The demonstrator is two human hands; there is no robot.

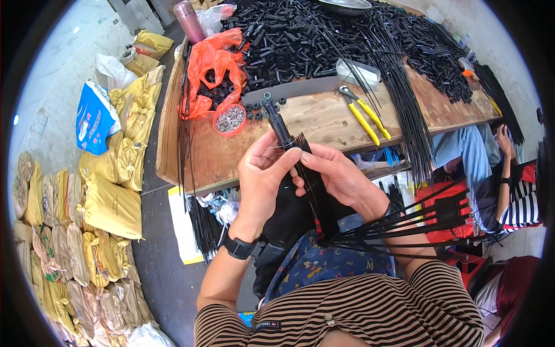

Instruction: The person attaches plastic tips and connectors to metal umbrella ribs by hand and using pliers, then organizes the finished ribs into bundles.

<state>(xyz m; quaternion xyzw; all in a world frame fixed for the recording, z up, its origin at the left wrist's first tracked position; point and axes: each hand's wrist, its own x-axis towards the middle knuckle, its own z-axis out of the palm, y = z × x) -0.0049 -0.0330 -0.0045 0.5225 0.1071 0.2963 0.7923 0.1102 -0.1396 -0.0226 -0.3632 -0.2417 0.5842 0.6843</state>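
Both hands work on a black umbrella frame (279, 124), a plastic tube with a ringed end and slim black ribs gathered at its collar. My left hand (257, 173) pinches the collar between thumb and fingers. Opposite it, my right hand (341, 176) closes on the top of the rib bundle (315, 194), its thumb near the left one. Fine wires stick out around the fingers. The ribs run down to my lap and fan out to the right under my forearm. On the table beyond lie yellow-handled pincers (365, 114) and a red dish (237, 130) of small metal pieces.
Black plastic parts (289, 46) heap over the wooden table (300, 118), behind a grey strip (303, 89). Long black rods (404, 110) overhang its front edge. A red bag (217, 58) and pink bottle (189, 22) stand left. Yellow sacks (113, 199) line the floor; another person's arm (506, 168) shows right.
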